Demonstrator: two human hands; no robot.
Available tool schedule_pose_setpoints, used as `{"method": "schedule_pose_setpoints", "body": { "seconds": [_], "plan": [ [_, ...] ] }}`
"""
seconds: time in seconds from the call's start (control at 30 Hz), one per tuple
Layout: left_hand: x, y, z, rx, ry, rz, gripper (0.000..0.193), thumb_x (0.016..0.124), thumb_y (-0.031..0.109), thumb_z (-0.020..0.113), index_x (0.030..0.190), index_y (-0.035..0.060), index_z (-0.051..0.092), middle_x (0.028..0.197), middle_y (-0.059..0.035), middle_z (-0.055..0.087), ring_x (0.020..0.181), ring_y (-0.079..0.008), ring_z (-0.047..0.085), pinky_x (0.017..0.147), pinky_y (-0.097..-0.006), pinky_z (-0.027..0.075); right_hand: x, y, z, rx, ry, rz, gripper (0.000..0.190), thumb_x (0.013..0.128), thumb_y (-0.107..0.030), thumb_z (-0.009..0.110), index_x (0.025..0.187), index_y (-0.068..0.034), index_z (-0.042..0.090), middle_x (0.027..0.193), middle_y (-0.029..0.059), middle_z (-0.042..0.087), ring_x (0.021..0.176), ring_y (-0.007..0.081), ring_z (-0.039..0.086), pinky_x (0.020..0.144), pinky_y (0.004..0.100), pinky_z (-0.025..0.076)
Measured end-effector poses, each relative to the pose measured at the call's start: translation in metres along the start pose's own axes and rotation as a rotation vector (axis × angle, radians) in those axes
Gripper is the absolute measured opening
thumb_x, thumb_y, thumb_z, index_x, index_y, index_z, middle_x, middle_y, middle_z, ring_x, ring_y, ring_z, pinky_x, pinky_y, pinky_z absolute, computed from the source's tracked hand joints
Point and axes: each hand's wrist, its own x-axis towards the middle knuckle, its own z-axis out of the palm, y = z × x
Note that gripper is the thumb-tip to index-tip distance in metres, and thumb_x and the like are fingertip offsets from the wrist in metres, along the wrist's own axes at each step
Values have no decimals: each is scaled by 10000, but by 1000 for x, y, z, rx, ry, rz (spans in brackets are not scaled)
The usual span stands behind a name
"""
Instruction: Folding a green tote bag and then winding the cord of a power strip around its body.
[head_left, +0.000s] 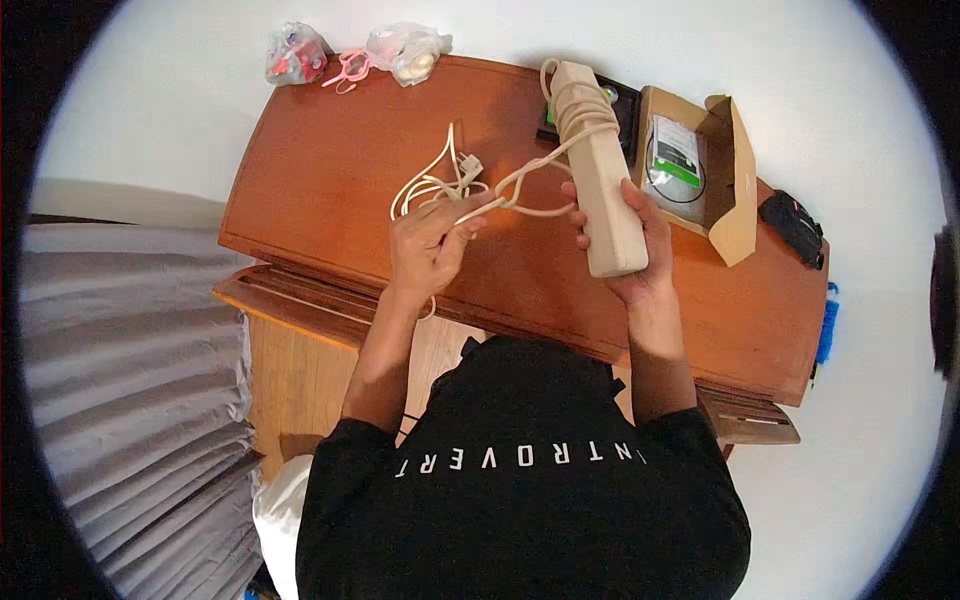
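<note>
My right hand (649, 247) grips the lower end of a white power strip (600, 187), which is held over the wooden table (337, 165). Its white cord (585, 112) is wound in several turns round the strip's far end. Loops of that cord run across to my left hand (431, 244), where the thumb and fingers pinch it. Behind my left hand lie more loose cord and a white plug (470, 168). Part of the cord hangs below my left wrist at the table's near edge. The strip's sockets cannot be seen.
An open cardboard box (731, 172) with packets in it stands at the right, beside a black tray (630, 112). A black pouch (791, 229) lies farther right. Two plastic bags (298, 54) and pink scissors (352, 67) lie along the far edge. A grey curtain (135, 360) hangs at left.
</note>
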Motion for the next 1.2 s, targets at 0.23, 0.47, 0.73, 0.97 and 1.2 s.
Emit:
{"method": "schedule_pose_setpoints", "body": {
  "seconds": [0.23,0.47,0.73,0.97,1.2],
  "plan": [
    [-11,-7,-26,-123,153,28,206,904,160,608,1036,20,682,823,-81,693,714,-140,621,631,-284,488,6,-13,-17,102,-15,-55,601,889,-308,555,1329,32,329,1090,210,554,794,233,581,612,318,545],
    [-25,-49,-86,-219,657,-423,225,933,184,587,1096,45,653,794,-20,660,631,-77,514,570,-212,411,-4,-55,-79,267,-103,-260,570,920,-304,496,1363,4,313,1205,245,469,890,260,551,708,328,535],
    [-5,-85,-84,-43,724,-476,213,938,95,523,1095,4,635,981,-84,658,882,-146,600,797,-289,476,-22,-47,-55,148,21,-318,525,925,-329,478,1333,-18,362,1125,219,538,820,243,566,652,329,543],
    [21,-27,-34,94,356,-317,313,894,53,518,1199,19,576,1247,-124,562,1179,-212,503,1014,-347,369,-35,-20,-28,-246,94,-252,542,902,-328,525,1313,4,404,1121,154,594,790,186,626,619,284,548],
    [33,27,52,-277,-25,-278,792,875,344,650,1429,-21,219,1357,-194,436,1296,-257,394,1067,-375,317,-32,14,11,-525,131,-128,626,860,-227,620,1386,-30,344,1025,88,573,771,146,612,610,265,513]
  ]
}}
